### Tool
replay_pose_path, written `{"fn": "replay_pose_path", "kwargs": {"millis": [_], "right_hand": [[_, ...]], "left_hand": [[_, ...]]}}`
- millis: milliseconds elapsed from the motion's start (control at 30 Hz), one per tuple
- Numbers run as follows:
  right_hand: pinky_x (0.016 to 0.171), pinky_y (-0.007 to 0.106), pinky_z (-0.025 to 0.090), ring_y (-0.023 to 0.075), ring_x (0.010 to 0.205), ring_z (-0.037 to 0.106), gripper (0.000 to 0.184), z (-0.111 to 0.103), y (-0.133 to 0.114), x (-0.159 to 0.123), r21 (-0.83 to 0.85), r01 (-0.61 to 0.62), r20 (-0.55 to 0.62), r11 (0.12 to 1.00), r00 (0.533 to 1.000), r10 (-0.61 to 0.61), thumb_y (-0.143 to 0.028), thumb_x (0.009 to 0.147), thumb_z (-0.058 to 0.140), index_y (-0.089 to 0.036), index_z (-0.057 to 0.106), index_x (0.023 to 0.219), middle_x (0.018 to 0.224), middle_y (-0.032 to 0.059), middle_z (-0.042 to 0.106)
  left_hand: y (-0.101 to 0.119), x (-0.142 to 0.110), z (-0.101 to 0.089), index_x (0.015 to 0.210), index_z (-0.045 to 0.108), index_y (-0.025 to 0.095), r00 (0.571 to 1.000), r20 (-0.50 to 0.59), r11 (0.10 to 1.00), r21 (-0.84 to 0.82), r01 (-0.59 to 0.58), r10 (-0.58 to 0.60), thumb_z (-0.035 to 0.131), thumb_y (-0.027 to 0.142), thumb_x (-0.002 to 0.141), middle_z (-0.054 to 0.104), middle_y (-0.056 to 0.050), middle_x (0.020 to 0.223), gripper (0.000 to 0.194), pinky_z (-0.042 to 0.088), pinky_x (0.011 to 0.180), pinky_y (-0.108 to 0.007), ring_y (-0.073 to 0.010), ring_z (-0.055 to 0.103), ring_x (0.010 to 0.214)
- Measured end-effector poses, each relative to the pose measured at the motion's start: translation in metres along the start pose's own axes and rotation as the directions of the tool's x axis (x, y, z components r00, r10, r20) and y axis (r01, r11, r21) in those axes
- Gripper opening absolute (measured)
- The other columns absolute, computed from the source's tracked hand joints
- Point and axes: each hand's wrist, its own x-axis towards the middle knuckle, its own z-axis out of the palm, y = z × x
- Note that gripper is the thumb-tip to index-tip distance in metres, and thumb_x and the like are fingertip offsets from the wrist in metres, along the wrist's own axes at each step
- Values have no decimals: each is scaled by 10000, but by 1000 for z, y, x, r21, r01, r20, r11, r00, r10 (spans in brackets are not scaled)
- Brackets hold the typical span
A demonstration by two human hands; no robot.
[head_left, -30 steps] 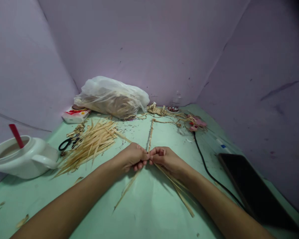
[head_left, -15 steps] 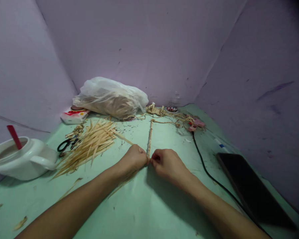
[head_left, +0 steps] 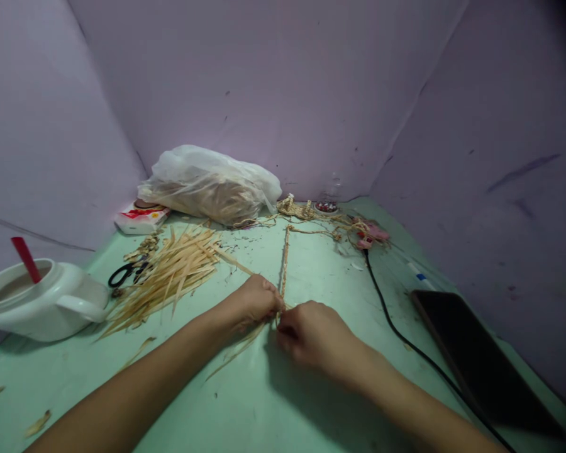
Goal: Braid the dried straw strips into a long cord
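A thin plaited straw cord [head_left: 284, 261] runs from my hands straight away across the green tabletop [head_left: 264, 402]. My left hand [head_left: 255, 301] is closed in a pinch at the cord's near end. My right hand [head_left: 314, 333] is closed too, knuckles up, gripping loose straw strips right beside the left. A few strips [head_left: 236, 352] trail out under my left hand toward me. What lies under my right hand is hidden.
A pile of straw strips [head_left: 170, 274] and black scissors [head_left: 127, 272] lie at left. A white pot with a red stick [head_left: 42, 301] stands far left. A plastic bag [head_left: 212, 185], a small box [head_left: 141, 218], a black cable [head_left: 387, 308] and a dark phone [head_left: 476, 358] surround the work.
My right hand has drawn back toward me and turned knuckles up, covering the strips that lay to its right. My left hand stays at the cord's end.
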Motion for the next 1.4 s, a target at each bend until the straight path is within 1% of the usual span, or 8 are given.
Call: {"fn": "replay_pose_path", "kwargs": {"millis": [67, 167, 300, 367, 500, 667, 1033, 1400], "right_hand": [[450, 234, 242, 100, 444, 427, 222, -11, 12, 5, 207, -28, 21, 978, 1000, 24, -291, 682, 532, -144, 603, 531, 474, 21, 546], [480, 221, 311, 100, 496, 462, 206, -19, 29, 17, 566, -89, -172, 820, 959, 224, -325, 705, 516, -146, 578, 624, 551, 16, 559], [476, 217, 358, 98, 491, 485, 129, -4, 30, 28, 876, -246, 173, 414, 963, 206, -263, 686, 532, -140, 534, 648, 548, 13, 535], [414, 196, 314, 77, 427, 434, 91, 5, 25, 30, 897, -298, 258, 327, 953, 159, -217, 681, 522, -144, 517, 627, 490, -14, 484], [339, 185, 140, 29, 330, 252, 66, 13, 21, 32, 850, -308, 235, 428, 948, 215, -139, 656, 514, -140, 513, 590, 429, -48, 432], [362, 181, 181, 22, 336, 282, 88, 18, 26, 35, 823, -279, 155, 495, 949, 276, -89, 624, 521, -133, 506, 549, 428, -37, 488], [408, 180, 246, 34, 376, 379, 61, 26, 24, 35, 908, -202, 113, 368, 962, 250, -135, 599, 551, -136, 508, 556, 443, -32, 535], [450, 192, 286, 67, 433, 455, 65, 31, 25, 36, 929, -144, 57, 340, 966, 253, -157, 580, 570, -139, 509, 567, 486, 7, 580]], "left_hand": [[1, 0, -4, 416, 421, 140, 999, 39, 999, 35, -9, 7, 482, 94, 505, 301, 65, 290, 118, 101, 334, -192, -27, 206, 284], [1, 1, -9, 443, 430, 145, 997, 78, 997, 78, 3, -9, 512, 157, 531, 307, 67, 310, 120, 95, 337, -197, -30, 201, 282], [-3, 3, -13, 450, 427, 154, 993, 121, 997, 68, -23, 15, 495, 175, 534, 299, 67, 322, 110, 92, 338, -205, -35, 196, 284], [-5, 4, -14, 438, 416, 156, 992, 119, 997, 71, -43, 35, 477, 164, 527, 282, 68, 318, 108, 86, 340, -207, -36, 187, 287], [-7, 6, -12, 438, 452, 145, 995, 95, 988, 142, -55, 42, 453, 133, 518, 295, 61, 308, 81, 119, 350, -206, -42, 210, 295], [-7, 5, -12, 418, 488, 123, 994, 5, 952, 288, -106, 110, 446, 94, 495, 376, 35, 327, 92, 208, 375, -199, -48, 294, 334], [-1, 8, -36, 686, 626, 61, 936, 323, 990, 64, 125, -139, 496, 295, 646, 587, -59, 512, 271, 333, 326, -188, -78, 443, 330], [-2, 6, -30, 530, 576, 103, 989, 81, 969, 225, 106, -127, 513, 251, 573, 473, 9, 388, 166, 204, 301, -183, -49, 328, 276]]}}
